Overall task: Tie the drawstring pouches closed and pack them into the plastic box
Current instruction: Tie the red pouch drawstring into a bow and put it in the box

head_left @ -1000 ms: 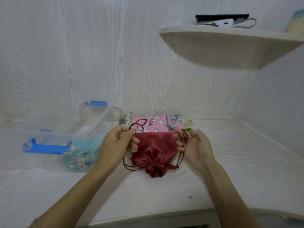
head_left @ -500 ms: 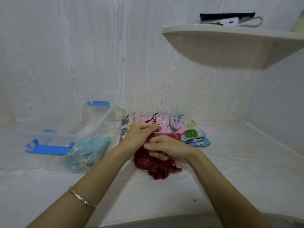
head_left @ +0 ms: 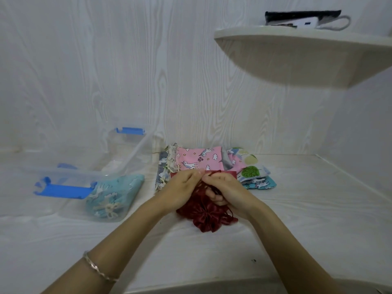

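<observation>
Cord (head_left: 209,174) is being pinched by left hand (head_left: 184,188) and right hand (head_left: 226,190) over red pouch (head_left: 206,215) (already gathered); knot risks being slackened if grip slips.

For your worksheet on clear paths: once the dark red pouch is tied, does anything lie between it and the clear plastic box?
Nothing visible does. The red pouch sits in both hands on the table; the plastic box lies open to its left, with bare tabletop between.
</observation>
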A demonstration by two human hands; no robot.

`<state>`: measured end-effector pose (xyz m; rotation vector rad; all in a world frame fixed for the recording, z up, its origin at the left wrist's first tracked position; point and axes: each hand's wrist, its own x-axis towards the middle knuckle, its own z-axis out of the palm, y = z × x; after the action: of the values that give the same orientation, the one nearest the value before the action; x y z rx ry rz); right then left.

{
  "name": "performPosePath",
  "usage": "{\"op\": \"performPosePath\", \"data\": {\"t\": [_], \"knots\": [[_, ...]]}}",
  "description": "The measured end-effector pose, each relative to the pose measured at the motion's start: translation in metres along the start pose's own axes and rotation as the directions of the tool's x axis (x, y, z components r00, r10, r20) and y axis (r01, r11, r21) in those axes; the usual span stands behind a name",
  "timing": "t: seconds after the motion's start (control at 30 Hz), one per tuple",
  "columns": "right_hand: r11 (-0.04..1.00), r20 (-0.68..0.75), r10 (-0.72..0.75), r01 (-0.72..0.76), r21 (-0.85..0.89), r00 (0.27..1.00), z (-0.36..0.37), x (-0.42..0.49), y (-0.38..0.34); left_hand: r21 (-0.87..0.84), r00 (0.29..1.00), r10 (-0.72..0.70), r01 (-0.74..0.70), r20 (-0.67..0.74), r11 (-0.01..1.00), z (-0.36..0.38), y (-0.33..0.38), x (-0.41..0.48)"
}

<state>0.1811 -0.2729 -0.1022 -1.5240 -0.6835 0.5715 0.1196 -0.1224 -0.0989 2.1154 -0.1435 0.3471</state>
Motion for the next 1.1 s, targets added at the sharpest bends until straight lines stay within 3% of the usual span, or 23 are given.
{"op": "performPosePath", "data": {"t": [0.07, 0.33, 0.43, 0.53, 0.6, 0.67, 0.77, 0.87, 1.0, 1.1], "knots": [[1.0, -0.056, -0.018, 0.018, 0.001, 0.998, -0.001, -0.001, 0.0, 0.062, 1.0, 0.016, -0.015, -0.019, 0.998, -0.001, -0.006, 0.0], [0.988, -0.172, 0.022, -0.048, -0.146, 0.985, -0.007, -0.004, -0.003, -0.186, 0.965, -0.149, 0.191, 0.217, 0.964, -0.005, -0.009, -0.013], [0.986, -0.122, 0.082, -0.098, -0.133, 0.989, -0.013, -0.01, -0.007, -0.337, 0.961, -0.208, 0.26, 0.181, 0.905, -0.007, -0.008, -0.012], [0.954, -0.036, 0.071, -0.079, -0.29, 0.997, -0.015, -0.019, -0.009, -0.398, 0.958, -0.252, 0.285, 0.135, 0.872, -0.008, -0.008, -0.01], [0.92, -0.113, -0.012, -0.033, -0.391, 0.994, -0.011, -0.021, -0.006, -0.398, 0.957, -0.262, 0.291, 0.126, 0.87, -0.008, -0.007, -0.009], [0.839, -0.175, -0.196, 0.072, -0.54, 0.965, -0.008, -0.017, 0.003, -0.38, 0.955, -0.252, 0.294, 0.157, 0.877, -0.008, -0.005, -0.008], [0.666, -0.108, -0.307, 0.133, -0.734, 0.945, -0.006, -0.008, 0.01, -0.319, 0.941, -0.22, 0.297, 0.256, 0.9, -0.01, 0.002, -0.01], [0.731, -0.087, -0.268, 0.144, -0.667, 0.96, -0.006, -0.005, 0.008, -0.26, 0.938, -0.197, 0.274, 0.287, 0.926, -0.011, 0.004, -0.012], [0.917, 0.076, -0.089, 0.111, -0.383, 0.993, -0.007, -0.011, 0.003, -0.244, 0.966, -0.153, 0.204, 0.209, 0.948, -0.01, -0.002, -0.011], [0.952, 0.144, -0.049, 0.09, -0.293, 0.988, -0.004, -0.013, 0.002, -0.212, 0.975, -0.176, 0.203, 0.139, 0.956, -0.005, -0.005, -0.009]]}}
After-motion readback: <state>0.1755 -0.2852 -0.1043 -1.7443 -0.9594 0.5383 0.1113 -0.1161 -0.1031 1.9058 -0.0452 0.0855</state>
